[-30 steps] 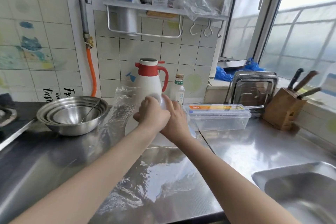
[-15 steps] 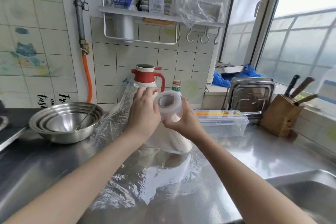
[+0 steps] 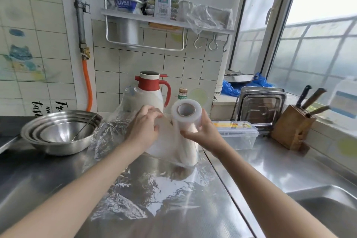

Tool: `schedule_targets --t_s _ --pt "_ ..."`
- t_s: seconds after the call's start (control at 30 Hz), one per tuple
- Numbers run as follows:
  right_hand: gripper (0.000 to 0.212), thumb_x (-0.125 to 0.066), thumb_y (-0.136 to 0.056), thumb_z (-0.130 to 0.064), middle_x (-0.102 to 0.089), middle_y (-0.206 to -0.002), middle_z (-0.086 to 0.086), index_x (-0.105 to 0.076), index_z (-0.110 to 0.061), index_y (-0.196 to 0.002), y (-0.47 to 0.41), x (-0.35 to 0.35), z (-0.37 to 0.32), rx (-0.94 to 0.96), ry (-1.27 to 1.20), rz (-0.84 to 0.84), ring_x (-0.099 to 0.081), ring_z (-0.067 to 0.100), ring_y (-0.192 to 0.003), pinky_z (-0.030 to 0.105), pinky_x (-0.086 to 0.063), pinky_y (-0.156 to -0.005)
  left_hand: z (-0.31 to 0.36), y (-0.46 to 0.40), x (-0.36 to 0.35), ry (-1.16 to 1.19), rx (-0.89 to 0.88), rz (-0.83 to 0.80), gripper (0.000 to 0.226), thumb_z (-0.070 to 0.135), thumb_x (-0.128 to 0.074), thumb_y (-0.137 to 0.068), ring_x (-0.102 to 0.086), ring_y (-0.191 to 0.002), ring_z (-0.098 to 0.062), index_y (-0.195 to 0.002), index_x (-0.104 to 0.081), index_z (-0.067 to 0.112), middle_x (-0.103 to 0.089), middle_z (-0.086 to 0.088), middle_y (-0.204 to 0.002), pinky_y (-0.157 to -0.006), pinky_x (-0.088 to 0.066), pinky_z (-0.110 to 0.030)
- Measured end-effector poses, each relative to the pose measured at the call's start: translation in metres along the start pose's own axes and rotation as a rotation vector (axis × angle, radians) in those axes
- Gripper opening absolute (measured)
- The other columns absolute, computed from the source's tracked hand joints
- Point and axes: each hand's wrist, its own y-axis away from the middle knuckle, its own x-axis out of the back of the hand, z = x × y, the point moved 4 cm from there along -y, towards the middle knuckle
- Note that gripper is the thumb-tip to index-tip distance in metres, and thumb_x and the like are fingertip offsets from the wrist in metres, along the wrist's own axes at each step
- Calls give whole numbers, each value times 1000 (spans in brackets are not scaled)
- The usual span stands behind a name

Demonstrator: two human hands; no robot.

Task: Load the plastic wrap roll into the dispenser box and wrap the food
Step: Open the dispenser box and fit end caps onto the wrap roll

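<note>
My right hand [image 3: 201, 133] grips a white plastic wrap roll [image 3: 186, 117], held nearly upright above the counter with its hollow core facing me. My left hand [image 3: 144, 126] pinches the loose clear film [image 3: 166, 141] that hangs off the roll's left side. A long sheet of pulled-out film [image 3: 154, 189] lies crumpled on the steel counter below and trails left toward the bowls. The clear plastic dispenser box [image 3: 238, 135], with a yellow-orange label on its shut lid, sits on the counter just right of my right hand. No food is visible.
Stacked steel bowls [image 3: 58, 133] stand at left. A red-and-white thermos jug [image 3: 152, 92] and a small bottle [image 3: 182, 93] are behind my hands. Steel trays [image 3: 260, 106] and a wooden knife block [image 3: 291, 127] stand at right. A sink [image 3: 328, 210] lies at front right.
I have lifted the roll higher and tipped it upright, so its open core now faces me. My left hand has parted from the roll to the left, holding film.
</note>
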Motion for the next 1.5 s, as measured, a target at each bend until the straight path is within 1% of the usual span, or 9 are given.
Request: schedule_targets --t_s 0.17,0.3,0.4,0.5,0.67,0.93,1.0,1.17,1.5 --pt "76 -77 -74 -13 -55 -127 -7 -37 -27 -137 0 6 5 -30 -70 13 -51 8 -116 15 -39 -89 -12 -4 -11 -175 114 -144 43 6 -58 -86 -35 -135 -30 -129 -53 15 -18 -8 -153 -105 -41 -42" --pt "75 -78 -73 -12 -56 -129 -5 -38 -28 -135 -5 12 10 -50 -92 11 -51 9 -120 23 -40 -97 -21 5 -32 -293 149 -364 59 12 -54 -91 -34 -135 -37 -143 -26 14 28 -11 -155 -93 -47 -41" --pt "73 -79 -71 -17 -56 -126 -6 -38 -32 -130 -10 14 13 -72 -77 -1 -52 9 -117 26 -41 -98 -25 11 -53 -329 132 -485 64 16 -51 -93 -16 -144 -40 -147 -16 14 40 -13 -149 -96 -45 -42" --pt "72 -80 -69 -20 -55 -122 -11 -38 -39 -124 -14 15 14 -82 -75 -2 -51 -1 -111 21 -40 -90 -29 14 -73 -332 140 -549 53 20 -45 -96 -7 -146 -40 -144 -23 11 35 -16 -152 -105 -35 -45" --pt "73 -79 -69 -21 -55 -119 -14 -37 -40 -126 -19 21 20 -97 -69 1 -51 5 -113 22 -40 -92 -42 12 -105 -355 103 -586 45 10 -36 -96 -4 -148 -33 -140 -32 9 14 -15 -159 -115 -24 -45" --pt "70 -79 -70 -20 -53 -118 -25 -38 -58 -112 -19 30 21 -92 -117 1 -46 -16 -105 8 -37 -82 -39 21 -164 -516 -99 -671 46 31 -28 -100 -22 -142 -26 -141 -36 13 -25 -9 -153 -115 -24 -41" --pt "70 -80 -70 -17 -56 -120 -20 -42 -52 -117 -18 31 22 -79 -138 7 -49 -13 -107 11 -40 -87 -36 25 -174 -536 -107 -699 47 34 -26 -101 -26 -140 -26 -140 -39 12 -30 -10 -150 -114 -24 -41" --pt "70 -82 -65 -6 -64 -120 -2 -52 -29 -125 -16 37 23 -93 -255 54 -58 15 -115 40 -45 -104 -37 40 -185 -519 -53 -821 55 43 -17 -101 -22 -142 -24 -145 -35 15 -28 -10 -153 -115 -19 -41" --pt "62 -71 -71 13 -65 -114 15 -53 -11 -125 -3 51 14 -114 -432 107 -60 31 -112 51 -44 -104 -49 79 -176 -397 3 -877 60 47 -17 -101 2 -149 -14 -153 -6 20 4 2 -162 -117 -9 -55"
